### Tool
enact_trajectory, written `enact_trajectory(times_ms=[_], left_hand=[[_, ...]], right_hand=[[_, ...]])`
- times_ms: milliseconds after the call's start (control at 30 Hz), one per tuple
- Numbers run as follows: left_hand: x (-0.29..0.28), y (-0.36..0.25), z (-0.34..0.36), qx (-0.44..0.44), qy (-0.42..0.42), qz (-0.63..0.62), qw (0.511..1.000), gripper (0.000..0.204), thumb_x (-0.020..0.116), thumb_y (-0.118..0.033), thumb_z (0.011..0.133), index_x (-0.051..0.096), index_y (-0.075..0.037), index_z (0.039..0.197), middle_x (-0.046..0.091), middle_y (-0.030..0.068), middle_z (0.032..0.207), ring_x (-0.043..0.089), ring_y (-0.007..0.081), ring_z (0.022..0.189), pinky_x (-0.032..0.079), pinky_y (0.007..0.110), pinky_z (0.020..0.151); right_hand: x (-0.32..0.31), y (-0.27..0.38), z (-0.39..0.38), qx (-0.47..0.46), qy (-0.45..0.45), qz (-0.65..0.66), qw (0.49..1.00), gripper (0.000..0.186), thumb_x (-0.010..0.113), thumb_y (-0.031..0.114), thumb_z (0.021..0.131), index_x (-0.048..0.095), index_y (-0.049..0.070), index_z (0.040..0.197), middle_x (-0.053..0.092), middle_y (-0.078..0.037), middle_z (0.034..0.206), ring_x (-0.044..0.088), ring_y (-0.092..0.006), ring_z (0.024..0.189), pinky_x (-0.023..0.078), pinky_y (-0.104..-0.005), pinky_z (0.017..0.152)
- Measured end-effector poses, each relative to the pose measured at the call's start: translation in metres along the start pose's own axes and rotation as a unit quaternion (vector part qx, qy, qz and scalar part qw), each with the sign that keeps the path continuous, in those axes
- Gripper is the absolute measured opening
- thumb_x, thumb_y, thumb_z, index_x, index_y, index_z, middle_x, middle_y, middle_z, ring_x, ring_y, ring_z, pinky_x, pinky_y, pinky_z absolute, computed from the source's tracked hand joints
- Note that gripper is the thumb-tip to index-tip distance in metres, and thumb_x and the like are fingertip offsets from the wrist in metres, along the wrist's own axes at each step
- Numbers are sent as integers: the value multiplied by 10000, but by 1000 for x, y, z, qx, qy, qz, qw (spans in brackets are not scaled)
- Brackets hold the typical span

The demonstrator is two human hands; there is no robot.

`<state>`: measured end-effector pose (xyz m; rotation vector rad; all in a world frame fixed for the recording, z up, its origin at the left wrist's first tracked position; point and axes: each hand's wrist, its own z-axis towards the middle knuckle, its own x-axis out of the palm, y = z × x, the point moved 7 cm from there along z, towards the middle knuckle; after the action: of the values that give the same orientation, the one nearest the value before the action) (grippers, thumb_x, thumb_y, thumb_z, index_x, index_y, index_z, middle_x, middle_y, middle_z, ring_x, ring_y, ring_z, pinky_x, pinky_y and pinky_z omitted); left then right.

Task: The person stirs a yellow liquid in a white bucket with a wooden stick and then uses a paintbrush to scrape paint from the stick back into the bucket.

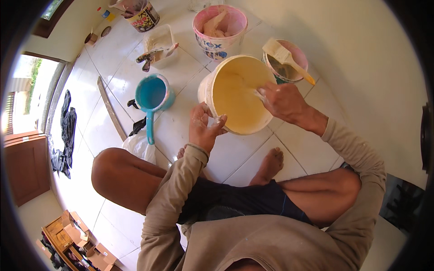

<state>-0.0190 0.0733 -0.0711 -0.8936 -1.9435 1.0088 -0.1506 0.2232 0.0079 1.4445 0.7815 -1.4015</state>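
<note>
A white bucket (236, 74) with a pale yellow inside is tilted toward me above the tiled floor, between my feet and the far tubs. My left hand (203, 130) is closed on its near left rim, with whitish smears on the fingers. At the right side of the opening, my right hand (289, 105) is closed with its fingertips just inside the bucket. Something small and whitish shows at those fingertips, too hidden to name. To the left stands a light blue dipper (150, 121) with its handle pointing toward me.
A wide brush (282, 53) lies across a small tub (303, 54). Behind the bucket stands a pink-rimmed pail (198, 28) with a pinkish bag inside. A clear tray (168, 34) holds dark-handled tools. A wooden strip (110, 106), black plastic (68, 131) and a whitish bag (139, 147) lie leftward.
</note>
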Motion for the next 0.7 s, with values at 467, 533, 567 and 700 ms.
enact_trajectory(times_ms=[467,533,567,700], left_hand=[[-23,-10,4,-35,-79,-51,995,231,663,-68,872,442,-86,937,646,130,1002,681,223,858,611,353,662],[-21,-14,3,-35,-79,-47,995,225,659,-69,877,441,-87,933,641,129,1004,680,223,860,613,356,667],[-22,-13,2,-31,-78,-48,995,226,658,-69,877,440,-84,933,639,131,1005,680,224,860,614,353,666],[-25,-8,5,-30,-84,-49,995,233,658,-67,877,433,-79,936,630,129,1010,679,227,865,617,351,670]], right_hand=[[-80,26,-3,-73,-78,-56,993,215,630,138,823,649,50,1018,558,-57,751,609,-220,627,493,-337,546],[-60,11,7,-95,-22,-108,989,213,616,124,825,648,44,1020,565,-60,765,612,-217,627,495,-336,549],[-53,9,10,-107,5,-133,985,213,609,117,826,647,41,1021,568,-61,771,613,-215,627,496,-335,551],[-66,18,19,-119,-30,-143,982,191,613,93,809,651,44,990,578,-73,769,633,-234,709,464,-404,715]])
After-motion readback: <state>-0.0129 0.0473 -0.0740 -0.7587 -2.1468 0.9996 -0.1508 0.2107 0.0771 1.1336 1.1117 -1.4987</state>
